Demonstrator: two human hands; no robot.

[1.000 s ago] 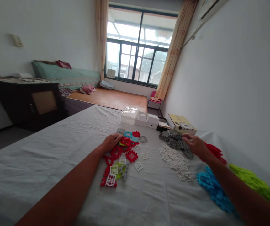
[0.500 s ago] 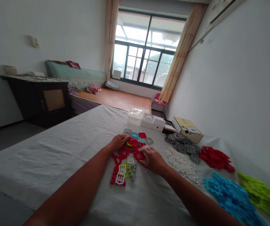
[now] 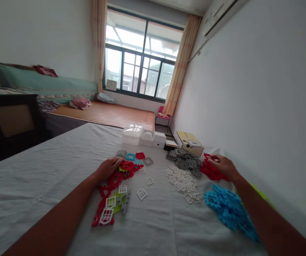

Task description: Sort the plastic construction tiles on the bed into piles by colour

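Note:
My left hand (image 3: 108, 168) is closed on the far left edge of an assembly of red interlocking building pieces (image 3: 114, 180), which lies on the cloth with lime-green and grey pieces joined in. White window-shaped pieces (image 3: 106, 216) sit on its near part. At the right, my right hand (image 3: 224, 165) reaches into a pile of red interlocking pieces (image 3: 208, 169); its fingertips are pinched at a red piece on the pile's top. Loose white window pieces (image 3: 142, 194) lie between the hands. A blue square piece (image 3: 130, 156) and a red round piece (image 3: 140, 155) lie beyond the assembly.
Piles of grey pieces (image 3: 186, 161), white window pieces (image 3: 181, 181) and blue pieces (image 3: 230, 206) lie on the cloth-covered table (image 3: 70, 170). Lime-green pieces (image 3: 259, 192) are partly behind my right arm. A clear plastic box (image 3: 133, 134), white boxes (image 3: 158, 139) and a yellow box (image 3: 189, 143) stand behind.
My right hand has left the red assembly and moved right to the red pile. The left hand stays at the assembly. The view has turned right.

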